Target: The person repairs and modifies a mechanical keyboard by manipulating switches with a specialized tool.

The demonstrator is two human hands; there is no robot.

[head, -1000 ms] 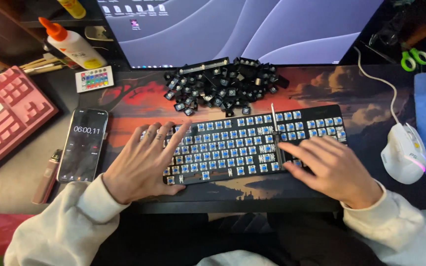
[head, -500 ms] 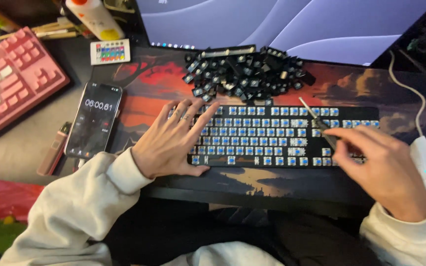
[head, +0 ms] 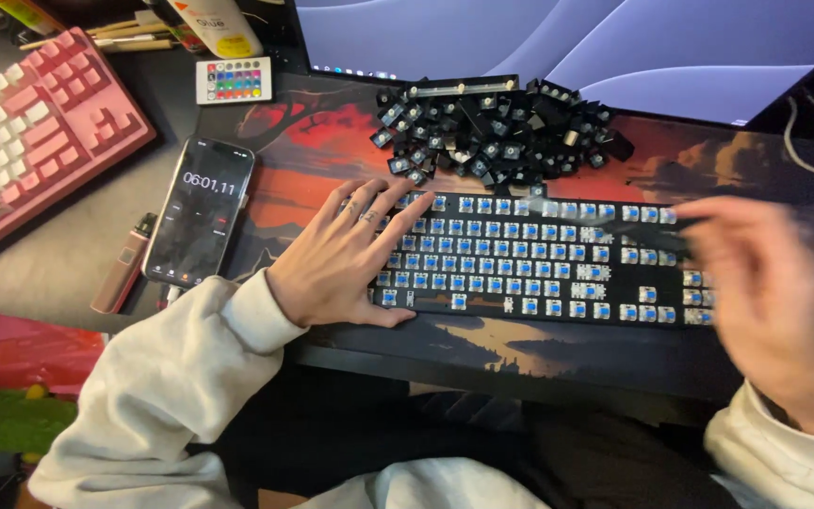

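A black keyboard (head: 539, 259) with its caps off and blue switches bare lies on a red sunset desk mat (head: 299, 151). Behind it sits a heap of black keycaps (head: 492, 132). My left hand (head: 346, 259) lies flat on the keyboard's left end, fingers spread, holding nothing. My right hand (head: 765, 292) is blurred by motion over the keyboard's right end. It grips a thin dark tool (head: 647, 234) that points left across the switches; what kind of tool it is cannot be made out.
A phone (head: 202, 212) showing a running timer lies left of the mat, with a small brown stick-shaped device (head: 122, 266) beside it. A pink keyboard (head: 30, 132) is at far left. A small remote (head: 234, 80), a glue bottle (head: 214, 24) and a monitor (head: 567, 47) stand behind.
The view has shifted right and closer. My right hand has lifted off the switches and swings with the tool at the keyboard's right end. My left hand stays on the left end.
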